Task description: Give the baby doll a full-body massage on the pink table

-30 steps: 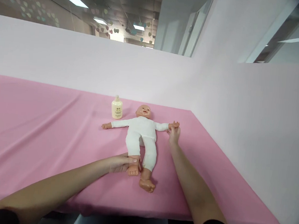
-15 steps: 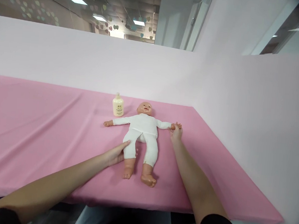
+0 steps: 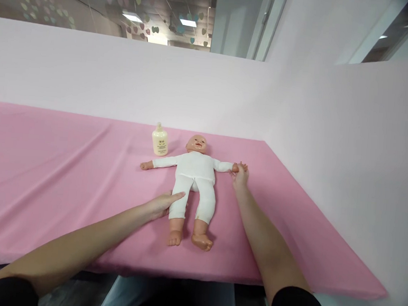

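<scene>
A baby doll (image 3: 194,180) in a white one-piece suit lies face up on a table covered with a pink cloth (image 3: 63,169), arms flung out to either side and bare feet pointing toward the near edge. It rests toward the right part of the table, close to the pale partition wall (image 3: 334,136) that boxes in the back and right side.

The person's left hand (image 3: 162,204) lies flat along the outside of the doll's leg on the viewer's left, fingers straight and held together, the fingertips touching the white trouser leg just above the bare shin. The right hand (image 3: 240,177) reaches across to the doll's outstretched hand on the other side; its fingers appear to be pinched lightly around that small hand, though from here the grip is too small to make out with certainty. Both forearms are bare, with dark sleeves showing at the bottom edge of the view.

A cream-coloured bottle (image 3: 160,140) with a narrow cap stands upright on the cloth just beside the doll's head, on its left as seen, apart from the doll's sleeve. Above the partition, ceiling lights and paper hearts (image 3: 154,28) hanging from the ceiling show.
</scene>
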Available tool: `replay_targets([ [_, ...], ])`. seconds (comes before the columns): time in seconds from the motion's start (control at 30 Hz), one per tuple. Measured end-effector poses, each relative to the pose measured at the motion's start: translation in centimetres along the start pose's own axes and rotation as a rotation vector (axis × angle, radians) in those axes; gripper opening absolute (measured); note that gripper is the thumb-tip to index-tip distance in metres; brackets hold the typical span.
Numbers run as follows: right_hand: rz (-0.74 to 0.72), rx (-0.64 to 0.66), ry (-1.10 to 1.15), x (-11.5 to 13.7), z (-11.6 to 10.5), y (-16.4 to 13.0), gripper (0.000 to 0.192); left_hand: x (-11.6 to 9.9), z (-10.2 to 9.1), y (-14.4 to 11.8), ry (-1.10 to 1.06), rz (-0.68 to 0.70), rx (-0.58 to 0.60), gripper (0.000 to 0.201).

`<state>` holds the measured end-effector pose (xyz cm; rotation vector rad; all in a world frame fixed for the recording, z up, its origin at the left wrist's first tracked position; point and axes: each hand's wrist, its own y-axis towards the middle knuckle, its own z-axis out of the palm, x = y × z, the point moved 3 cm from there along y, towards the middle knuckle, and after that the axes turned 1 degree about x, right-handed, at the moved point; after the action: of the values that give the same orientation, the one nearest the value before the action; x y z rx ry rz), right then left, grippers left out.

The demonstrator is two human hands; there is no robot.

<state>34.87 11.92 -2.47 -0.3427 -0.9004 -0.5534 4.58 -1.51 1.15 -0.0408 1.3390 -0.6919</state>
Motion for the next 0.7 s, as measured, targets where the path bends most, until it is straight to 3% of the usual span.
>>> replay_targets([
  [0.27, 0.035, 0.051, 0.004, 0.0, -0.3, 0.7, 0.033, -1.0, -0.7, 0.7, 0.391, 0.069, 0.061, 0.044],
  [0.37, 0.085, 0.033, 0.039, -0.2, -0.4, 1.0, 0.038, -2.6, -1.4, 0.6, 0.641, -0.010, 0.113, 0.046],
  [0.47, 0.073, 0.049, 0.052, -0.3, -0.4, 1.2, 0.030, -4.7, -2.0, 0.6, 0.938, -0.102, 0.150, 0.044],
  [0.53, 0.055, 0.068, 0.044, -0.3, -0.3, 1.1, 0.029, -6.5, -2.3, 1.0, 1.069, -0.040, 0.016, 0.040],
  [0.63, 0.050, 0.086, 0.038, -0.3, -0.1, 1.0, 0.030, -8.6, -1.5, 2.2, 1.043, 0.246, -0.271, 0.039],
  [0.7, 0.044, 0.088, 0.024, -0.3, 0.0, 1.0, 0.030, -9.2, 0.0, 3.5, 1.049, 0.466, -0.311, 0.042],
])
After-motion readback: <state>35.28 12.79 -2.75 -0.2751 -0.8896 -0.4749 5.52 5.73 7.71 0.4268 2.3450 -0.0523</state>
